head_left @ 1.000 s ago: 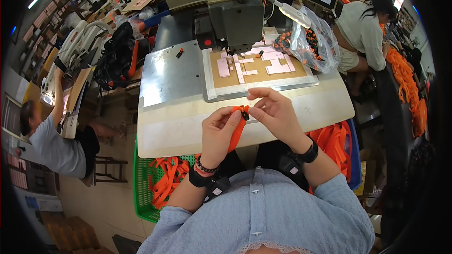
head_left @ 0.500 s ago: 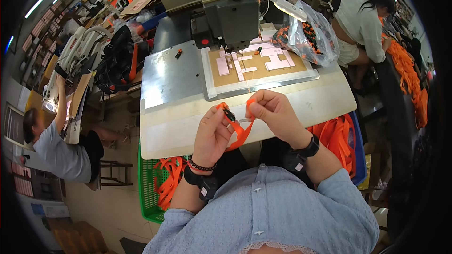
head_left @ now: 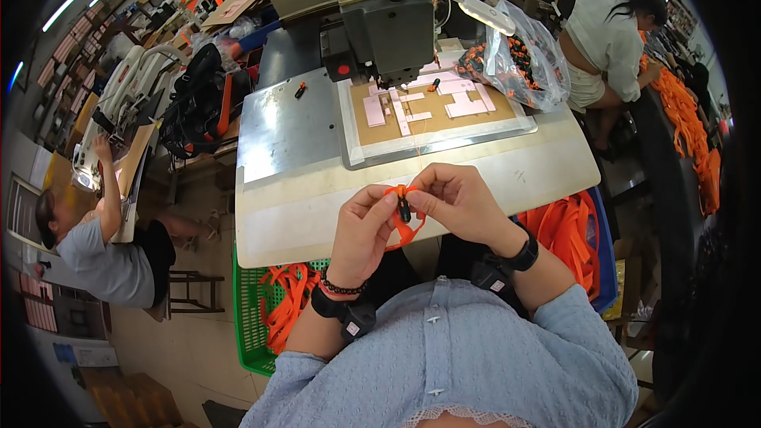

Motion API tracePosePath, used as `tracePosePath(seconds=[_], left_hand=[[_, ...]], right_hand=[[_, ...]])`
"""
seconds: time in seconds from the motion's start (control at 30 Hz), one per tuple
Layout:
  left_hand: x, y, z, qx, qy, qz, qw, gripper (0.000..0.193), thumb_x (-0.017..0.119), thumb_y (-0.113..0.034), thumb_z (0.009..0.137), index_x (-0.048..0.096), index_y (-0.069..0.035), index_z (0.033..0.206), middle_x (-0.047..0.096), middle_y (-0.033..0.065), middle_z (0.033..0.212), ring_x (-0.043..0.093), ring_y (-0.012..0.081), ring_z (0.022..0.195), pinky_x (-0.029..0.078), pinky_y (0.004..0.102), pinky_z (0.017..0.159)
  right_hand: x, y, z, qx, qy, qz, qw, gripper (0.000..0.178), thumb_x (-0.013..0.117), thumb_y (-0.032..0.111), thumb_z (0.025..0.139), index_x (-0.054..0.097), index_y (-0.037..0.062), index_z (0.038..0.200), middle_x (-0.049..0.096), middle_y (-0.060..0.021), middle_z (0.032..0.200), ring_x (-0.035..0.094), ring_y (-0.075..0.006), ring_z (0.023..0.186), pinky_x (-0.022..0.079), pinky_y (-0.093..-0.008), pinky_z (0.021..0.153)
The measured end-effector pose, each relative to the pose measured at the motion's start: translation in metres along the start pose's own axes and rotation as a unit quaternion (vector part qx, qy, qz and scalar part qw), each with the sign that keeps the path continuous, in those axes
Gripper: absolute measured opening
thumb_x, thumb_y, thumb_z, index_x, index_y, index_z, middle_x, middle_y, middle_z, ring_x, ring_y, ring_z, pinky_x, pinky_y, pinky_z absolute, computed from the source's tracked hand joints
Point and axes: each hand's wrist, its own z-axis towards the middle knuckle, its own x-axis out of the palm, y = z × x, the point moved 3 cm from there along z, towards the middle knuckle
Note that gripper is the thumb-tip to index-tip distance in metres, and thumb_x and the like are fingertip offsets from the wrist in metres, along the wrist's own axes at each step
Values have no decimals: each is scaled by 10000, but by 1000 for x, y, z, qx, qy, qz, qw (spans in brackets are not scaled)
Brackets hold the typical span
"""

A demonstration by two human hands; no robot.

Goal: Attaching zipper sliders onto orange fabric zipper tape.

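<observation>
Black clip (head_left: 404, 208) held between two hands, seen against near part of tabletop (head_left: 293, 230). Long axis nearly vertical in view (slight slant, lower end rightward); black end points toward person's body, opposite end at fingertips. Left hand (head_left: 363, 223): grip pinching orange strap (head_left: 406, 235) beside clip's upper end. Right hand (head_left: 458, 204): grip pinching strap opposite. Strap loops below clip.

The left hand (head_left: 363, 227) and right hand (head_left: 460, 204) pinch an orange strap (head_left: 406, 235) with a black clip (head_left: 404, 208). From them, a big machine (head_left: 392, 38) is at 12 o'clock and a green basket (head_left: 248, 325) at 8 o'clock.
</observation>
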Motion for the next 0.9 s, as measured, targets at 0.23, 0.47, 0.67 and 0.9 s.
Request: tracePosePath(seconds=[0.23,0.47,0.67,0.9], left_hand=[[4,2,2,45,-49,76,995,105,578,-59,923,615,14,988,656,55,905,607,82,788,492,211,713],[1,7,6,27,-43,84,995,166,585,-62,920,626,34,1049,656,61,919,603,97,800,494,221,725],[-6,10,11,1,-50,78,996,203,580,-88,929,622,47,1075,652,67,918,593,102,795,496,237,723],[-12,14,19,1,-69,123,990,210,599,-133,926,648,52,1015,658,48,823,579,75,719,469,212,666]], right_hand=[[1,-3,0,-57,-36,17,998,105,599,27,900,585,-37,983,603,-62,932,582,-92,833,493,-236,751],[-5,-13,5,-150,-55,-68,985,239,572,-48,877,625,4,1104,604,-64,942,602,-113,853,504,-245,781],[-7,-21,10,-143,-65,-88,984,193,559,-59,886,641,-19,1056,588,-54,924,576,-107,823,495,-240,719],[-12,-39,18,-145,-89,-67,983,157,573,-63,881,649,-27,1013,600,-43,893,574,-94,805,485,-218,699]])
